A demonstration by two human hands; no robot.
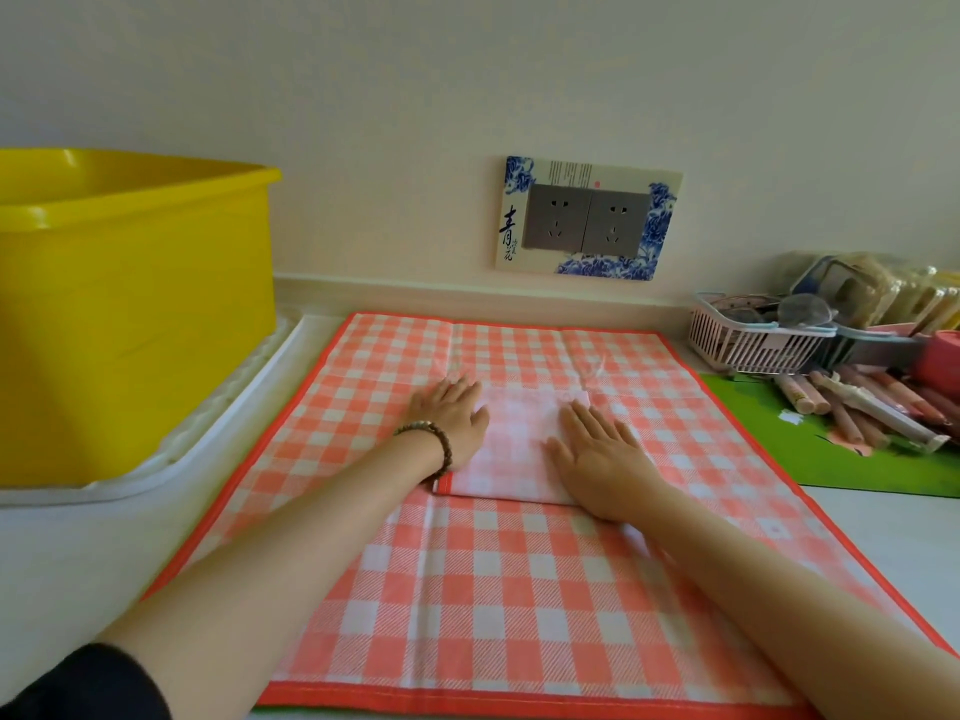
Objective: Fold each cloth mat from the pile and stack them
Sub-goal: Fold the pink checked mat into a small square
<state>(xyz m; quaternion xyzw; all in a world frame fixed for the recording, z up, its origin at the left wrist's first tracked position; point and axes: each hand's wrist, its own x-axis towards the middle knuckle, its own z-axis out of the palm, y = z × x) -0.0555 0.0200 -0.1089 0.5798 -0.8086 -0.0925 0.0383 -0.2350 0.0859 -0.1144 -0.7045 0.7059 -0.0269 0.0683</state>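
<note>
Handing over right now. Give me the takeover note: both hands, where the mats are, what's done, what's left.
Left hand: flat, fingers straight, pressing the left side of the folded mat.
Right hand: flat, pressing its right side.
The folded mat, a small pale rectangle, lies in the middle of the large checked mat, which is spread flat on the counter.
Done: one mat looks folded.
Left: the large checked mat is unfolded, and there is no stack. No pile is in view; the inside of the yellow tub cannot be seen.
</note>
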